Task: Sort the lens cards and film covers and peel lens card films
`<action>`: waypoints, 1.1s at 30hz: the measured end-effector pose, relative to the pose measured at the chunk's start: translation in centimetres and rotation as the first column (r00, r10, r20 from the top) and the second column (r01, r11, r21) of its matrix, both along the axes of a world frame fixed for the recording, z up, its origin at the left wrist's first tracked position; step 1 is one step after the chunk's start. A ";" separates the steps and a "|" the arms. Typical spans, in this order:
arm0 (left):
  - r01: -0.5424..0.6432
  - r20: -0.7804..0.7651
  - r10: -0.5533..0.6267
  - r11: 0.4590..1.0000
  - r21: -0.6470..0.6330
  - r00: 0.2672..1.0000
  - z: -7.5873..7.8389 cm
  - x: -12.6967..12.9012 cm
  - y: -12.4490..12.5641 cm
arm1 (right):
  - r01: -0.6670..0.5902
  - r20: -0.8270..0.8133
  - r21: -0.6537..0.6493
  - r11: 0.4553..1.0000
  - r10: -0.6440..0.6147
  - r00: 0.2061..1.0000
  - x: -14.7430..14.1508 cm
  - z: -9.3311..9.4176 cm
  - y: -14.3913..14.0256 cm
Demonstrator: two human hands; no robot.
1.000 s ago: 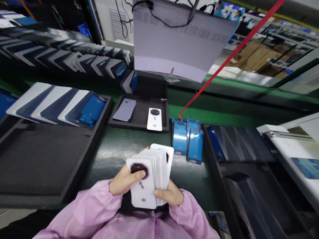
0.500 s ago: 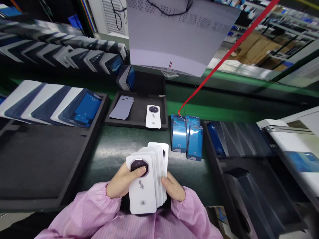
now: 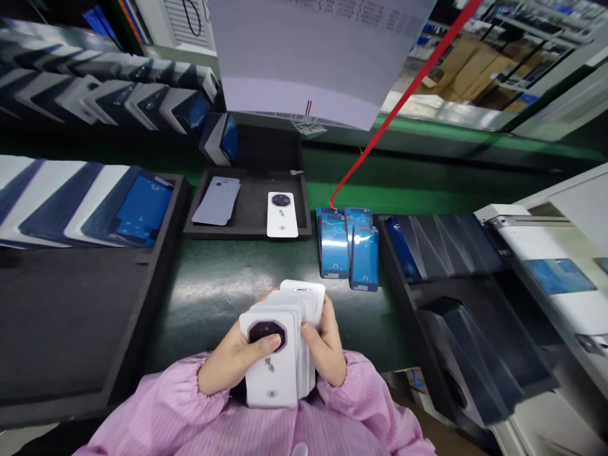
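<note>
Between my two hands is a thick, slightly fanned stack of white phone back panels [image 3: 272, 373], held upright close to my chest. The front panel has a dark octagonal camera patch and small dark markings. My left hand [image 3: 232, 358] grips the stack's left side, its thumb lying across the camera patch. On the right side, my right hand [image 3: 327, 342] is wrapped round the rear panels, with its thumb on their edges. The fingers behind the stack are mostly hidden. Beyond it, a single white panel [image 3: 282, 218] lies in a black tray [image 3: 247, 232] beside several grey-lilac panels [image 3: 217, 201].
Blue-filmed phone-shaped pieces [image 3: 335, 247] lie in piles on the green table [image 3: 209, 278]. A black tray [image 3: 152, 297] with leaning white and dark panels stands left; another black tray [image 3: 456, 301] holds dark pieces right. A red strap [image 3: 403, 95] slants down toward the blue piles.
My right hand has shifted up along the stack, with its fingers further round the rear panels. The stack stays in both hands. The view has shifted slightly, moving the surroundings left.
</note>
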State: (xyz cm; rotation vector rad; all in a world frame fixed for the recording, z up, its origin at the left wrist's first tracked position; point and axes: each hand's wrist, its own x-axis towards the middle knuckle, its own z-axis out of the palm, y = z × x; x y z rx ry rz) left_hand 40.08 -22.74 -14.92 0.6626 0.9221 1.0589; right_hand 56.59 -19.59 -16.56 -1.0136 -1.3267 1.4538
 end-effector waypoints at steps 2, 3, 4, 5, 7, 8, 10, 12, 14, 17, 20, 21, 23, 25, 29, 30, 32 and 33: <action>-0.033 -0.007 0.032 0.999 -0.041 0.999 -0.4 0.5 -0.8 | -0.004 0.042 0.006 1.000 0.004 0.999 0.4 -0.2 -0.7; -0.059 -0.019 0.058 0.996 -0.064 0.998 -0.7 0.7 -1.3 | -0.011 0.061 -0.006 1.000 0.012 0.998 0.7 -0.4 -1.1; -0.080 -0.026 0.078 0.993 -0.085 0.997 -0.9 0.9 -1.8 | -0.018 0.075 -0.026 1.000 0.020 0.997 1.0 -0.6 -1.5; -0.083 -0.024 0.081 0.991 -0.106 0.996 -1.2 1.0 -2.3 | -0.025 0.082 -0.050 0.998 0.029 0.996 1.2 -0.9 -1.9; -0.016 -0.006 0.015 0.990 -0.142 1.000 -1.8 1.2 -3.2 | -0.030 0.070 -0.097 0.995 0.037 0.997 1.6 -1.6 -2.8; 0.040 -0.003 -0.041 0.988 -0.152 0.999 -2.0 1.2 -3.6 | -0.020 0.058 -0.115 0.993 0.026 0.998 1.7 -1.9 -3.2; 0.120 -0.026 -0.126 0.979 -0.162 0.992 -2.4 1.3 -4.3 | 0.025 0.034 -0.138 0.990 -0.021 0.999 1.8 -2.4 -3.7; 0.152 -0.059 -0.164 0.974 -0.168 0.985 -2.6 1.5 -4.6 | 0.087 0.012 -0.140 0.986 -0.086 0.996 1.5 -2.4 -3.9; 0.142 -0.070 -0.156 0.975 -0.169 0.985 -2.5 1.9 -4.4 | 0.132 -0.013 -0.127 0.983 -0.135 0.991 1.1 -2.0 -3.7; 0.093 -0.073 -0.104 0.985 -0.145 0.992 -1.4 2.3 -3.7 | 0.174 -0.057 -0.064 0.983 -0.178 0.982 0.7 0.0 -2.6; 0.081 -0.004 -0.082 0.988 -0.129 0.997 0.2 2.4 -3.2 | 0.154 -0.043 0.030 0.988 -0.152 0.987 1.3 2.7 -1.5; 0.085 0.017 -0.084 0.988 -0.128 0.996 0.7 2.4 -3.2 | 0.132 -0.016 0.056 0.990 -0.132 0.991 1.7 3.5 -1.3; 0.089 0.009 -0.088 0.989 -0.119 0.996 1.6 2.3 -3.5 | 0.092 0.038 0.091 0.992 -0.096 0.995 2.4 4.7 -1.2; 0.094 -0.043 -0.098 0.991 -0.097 0.994 2.1 2.1 -3.8 | 0.072 0.069 0.109 0.991 -0.080 0.994 2.9 5.3 -1.3; 0.145 -0.157 -0.143 0.989 0.006 0.977 2.4 2.0 -4.0 | 0.076 0.061 0.134 0.988 -0.085 0.995 3.2 5.3 -1.8; 0.166 -0.193 -0.157 0.985 0.035 0.969 2.5 1.9 -3.9 | 0.076 0.053 0.136 0.988 -0.083 0.995 3.2 5.2 -1.9; 0.204 -0.260 -0.180 0.977 0.068 0.949 2.6 1.8 -3.9 | 0.072 0.043 0.131 0.989 -0.078 0.996 3.3 5.1 -2.0; 0.212 -0.282 -0.183 0.974 0.077 0.942 2.7 1.8 -3.9 | 0.070 0.044 0.128 0.989 -0.077 0.996 3.3 5.1 -2.1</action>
